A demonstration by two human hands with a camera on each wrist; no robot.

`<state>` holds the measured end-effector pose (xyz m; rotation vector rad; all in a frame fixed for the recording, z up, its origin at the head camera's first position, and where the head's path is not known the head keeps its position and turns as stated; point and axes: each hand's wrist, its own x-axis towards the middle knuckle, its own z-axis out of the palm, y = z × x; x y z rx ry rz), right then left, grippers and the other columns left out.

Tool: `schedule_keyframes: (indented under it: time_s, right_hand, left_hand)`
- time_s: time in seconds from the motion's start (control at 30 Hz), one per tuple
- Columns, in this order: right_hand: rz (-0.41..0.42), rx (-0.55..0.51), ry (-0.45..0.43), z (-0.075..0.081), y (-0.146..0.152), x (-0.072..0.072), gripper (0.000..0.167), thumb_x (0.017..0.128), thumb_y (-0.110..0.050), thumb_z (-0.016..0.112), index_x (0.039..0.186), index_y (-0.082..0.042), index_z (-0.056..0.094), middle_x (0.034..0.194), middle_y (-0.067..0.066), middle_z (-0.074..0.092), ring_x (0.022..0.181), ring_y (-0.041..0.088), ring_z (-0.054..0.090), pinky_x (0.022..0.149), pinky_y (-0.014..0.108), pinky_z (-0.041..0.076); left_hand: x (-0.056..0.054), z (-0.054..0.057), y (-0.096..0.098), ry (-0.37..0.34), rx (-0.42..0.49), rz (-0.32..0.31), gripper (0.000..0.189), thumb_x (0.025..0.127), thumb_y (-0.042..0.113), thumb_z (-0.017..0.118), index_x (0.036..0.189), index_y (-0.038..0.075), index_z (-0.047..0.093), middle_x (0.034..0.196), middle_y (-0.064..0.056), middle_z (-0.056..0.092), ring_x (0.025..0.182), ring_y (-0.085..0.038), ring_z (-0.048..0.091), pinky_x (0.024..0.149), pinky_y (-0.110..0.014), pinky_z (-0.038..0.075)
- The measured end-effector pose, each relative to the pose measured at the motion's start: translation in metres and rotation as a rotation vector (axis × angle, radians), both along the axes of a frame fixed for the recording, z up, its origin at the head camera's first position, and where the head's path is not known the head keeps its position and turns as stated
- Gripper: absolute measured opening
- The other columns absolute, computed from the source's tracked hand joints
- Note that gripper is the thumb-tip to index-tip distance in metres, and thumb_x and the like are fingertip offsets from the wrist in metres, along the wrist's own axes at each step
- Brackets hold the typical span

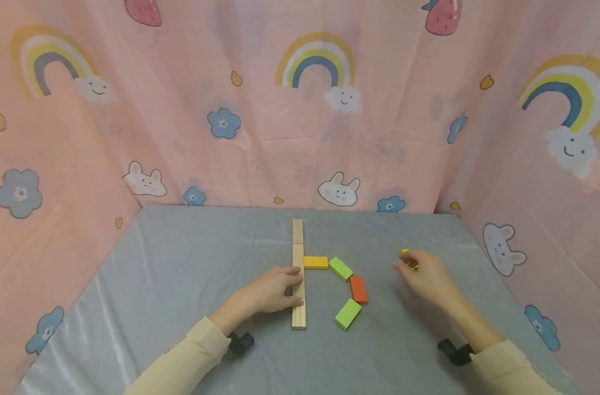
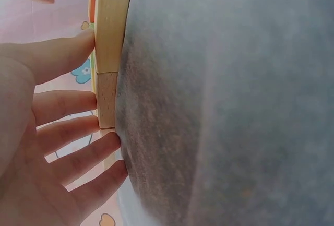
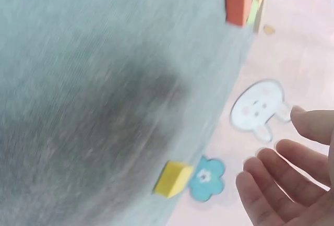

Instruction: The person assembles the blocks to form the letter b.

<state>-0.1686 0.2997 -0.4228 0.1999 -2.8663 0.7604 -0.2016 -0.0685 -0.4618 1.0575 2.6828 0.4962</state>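
A straight line of plain wooden blocks (image 1: 298,255) runs away from me on the grey cloth. My left hand (image 1: 275,289) rests its spread fingertips against the line's left side, with thumb and fingers extended in the left wrist view. From the line's right side curve a yellow-orange block (image 1: 316,263), a light green block (image 1: 340,269), a red-orange block (image 1: 358,289) and another green block (image 1: 347,314). Further right hovers my right hand (image 1: 428,276), fingers loosely bent and holding nothing. Beyond it lies a yellow block (image 3: 173,179), partly hidden by the fingers in the head view.
Grey cloth (image 1: 206,247) covers the table. Pink printed curtains (image 1: 300,153) enclose its back and sides. A dark wrist device (image 1: 242,343) sits at the left cuff, and a similar one (image 1: 455,353) at the right cuff.
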Motion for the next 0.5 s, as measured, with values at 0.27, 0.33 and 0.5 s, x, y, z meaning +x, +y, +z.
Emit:
schedule_keyframes:
  time_s: [0.27,0.33,0.5]
  right_hand:
    - [-0.077,-0.007,-0.034,-0.012,0.024,-0.015,0.039,0.098,-0.023,0.07,0.12,0.009,0.066,0.115,0.027,0.066,0.102,0.042,0.062,0.087,0.058,0.055]
    - [-0.086,-0.014,-0.033,-0.015,0.028,-0.017,0.041,0.097,-0.024,0.07,0.12,0.01,0.066,0.115,0.028,0.065,0.102,0.042,0.062,0.086,0.058,0.055]
    - [-0.102,-0.017,-0.037,-0.023,0.037,-0.023,0.044,0.096,-0.022,0.07,0.121,0.013,0.063,0.116,0.031,0.064,0.099,0.042,0.062,0.082,0.056,0.056]
  left_hand:
    - [0.0,0.0,0.0,0.012,-0.004,-0.002,0.061,0.097,0.041,0.07,0.144,0.004,0.058,0.155,-0.012,0.047,0.14,-0.033,0.046,0.113,-0.045,0.041]
    - [0.0,0.0,0.0,0.011,-0.004,0.0,0.06,0.097,0.04,0.07,0.144,0.004,0.058,0.155,-0.012,0.047,0.14,-0.032,0.046,0.113,-0.045,0.041]
    - [0.0,-0.001,0.0,0.002,0.0,0.002,0.06,0.097,0.04,0.07,0.144,0.004,0.058,0.155,-0.011,0.047,0.14,-0.032,0.046,0.113,-0.045,0.041]
